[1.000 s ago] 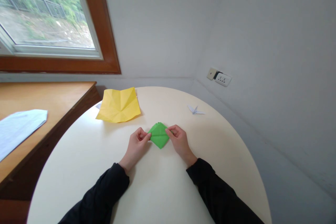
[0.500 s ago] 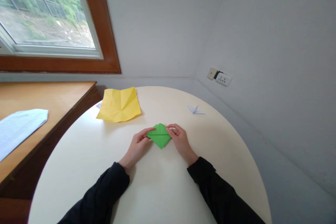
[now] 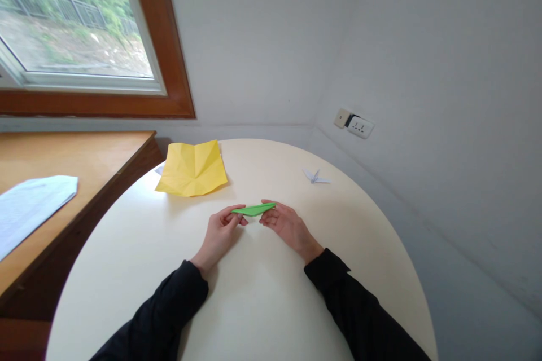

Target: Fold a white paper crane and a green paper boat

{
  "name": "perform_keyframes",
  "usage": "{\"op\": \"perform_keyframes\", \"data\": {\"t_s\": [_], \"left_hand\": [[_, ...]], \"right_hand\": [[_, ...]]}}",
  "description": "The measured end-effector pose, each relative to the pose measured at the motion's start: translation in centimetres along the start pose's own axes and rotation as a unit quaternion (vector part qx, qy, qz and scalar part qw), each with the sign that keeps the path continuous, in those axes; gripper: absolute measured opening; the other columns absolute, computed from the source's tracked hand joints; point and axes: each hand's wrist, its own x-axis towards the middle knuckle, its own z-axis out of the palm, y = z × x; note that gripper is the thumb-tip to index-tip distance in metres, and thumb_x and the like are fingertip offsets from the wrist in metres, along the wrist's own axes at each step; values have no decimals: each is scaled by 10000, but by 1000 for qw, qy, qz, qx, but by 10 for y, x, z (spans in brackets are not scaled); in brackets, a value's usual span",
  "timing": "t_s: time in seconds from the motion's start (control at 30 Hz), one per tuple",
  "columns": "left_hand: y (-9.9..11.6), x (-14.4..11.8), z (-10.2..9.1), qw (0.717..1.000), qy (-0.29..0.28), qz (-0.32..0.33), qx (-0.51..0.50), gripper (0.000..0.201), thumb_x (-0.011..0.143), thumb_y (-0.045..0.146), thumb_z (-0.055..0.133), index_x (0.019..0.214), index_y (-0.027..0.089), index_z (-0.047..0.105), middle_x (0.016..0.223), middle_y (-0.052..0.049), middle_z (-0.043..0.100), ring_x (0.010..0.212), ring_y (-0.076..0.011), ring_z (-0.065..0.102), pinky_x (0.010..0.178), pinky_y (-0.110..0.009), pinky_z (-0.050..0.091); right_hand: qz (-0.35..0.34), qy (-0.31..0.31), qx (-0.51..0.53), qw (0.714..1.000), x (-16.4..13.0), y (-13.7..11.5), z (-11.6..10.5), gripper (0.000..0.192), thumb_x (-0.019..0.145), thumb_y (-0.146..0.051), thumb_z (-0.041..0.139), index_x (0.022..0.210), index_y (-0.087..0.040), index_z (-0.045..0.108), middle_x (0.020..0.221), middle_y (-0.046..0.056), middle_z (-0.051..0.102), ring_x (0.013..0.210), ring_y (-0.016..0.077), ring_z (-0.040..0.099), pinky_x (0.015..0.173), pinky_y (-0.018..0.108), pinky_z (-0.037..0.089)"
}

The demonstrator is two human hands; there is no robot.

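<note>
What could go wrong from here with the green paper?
1. The green paper is held off the table only by its two ends, left hand and right hand; a loose pinch might let it drop or spring open.
2. Uneven squeezing could skew its creases.

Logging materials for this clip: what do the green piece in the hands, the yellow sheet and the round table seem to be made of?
Green folded piece: thin matte paper, seen nearly edge-on, pinched at its ends by the left hand and right hand. Yellow sheet: matte paper, marked by fold creases. Round table: smooth cream top, probably laminate or painted board; faint sheen, no grain.
</note>
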Motion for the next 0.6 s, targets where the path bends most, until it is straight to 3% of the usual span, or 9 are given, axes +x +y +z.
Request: {"op": "perform_keyframes", "data": {"t_s": [0.1,0.27,0.4,0.5,0.6], "left_hand": [[-1,0,0,1000,8,1,14,330,687,381,639,872,111,687,528,20,568,512,-107,481,510,-225,354],[-5,0,-1,1000,-15,-9,-8,329,709,440,638,639,120,613,471,58,421,461,-69,337,454,-210,228],[-6,0,-1,998,-40,-9,-38,320,719,429,649,632,123,611,569,15,535,565,-102,463,541,-215,347],[-4,0,0,997,-51,-7,-62,286,718,409,661,717,124,656,714,-29,634,702,-146,546,658,-243,415],[-3,-1,0,996,-53,-22,-67,300,715,429,662,706,129,657,688,-23,639,660,-135,544,632,-236,412]], "right_hand": [[10,5,-7,1000,0,1,-2,359,643,-308,744,973,-178,681,741,28,699,732,164,641,782,333,455],[-14,35,-83,996,4,8,-8,238,641,-363,746,657,-159,623,521,-16,578,503,110,514,569,281,400],[-27,56,-111,992,7,12,-9,266,626,-372,749,595,-167,583,432,-67,446,445,76,385,492,244,288],[-40,72,-123,989,8,15,-9,250,600,-343,761,581,-167,584,508,-52,488,514,85,417,533,244,310],[-48,82,-137,986,9,17,-9,226,603,-315,752,569,-167,584,552,-43,503,557,95,433,564,250,330]]}}
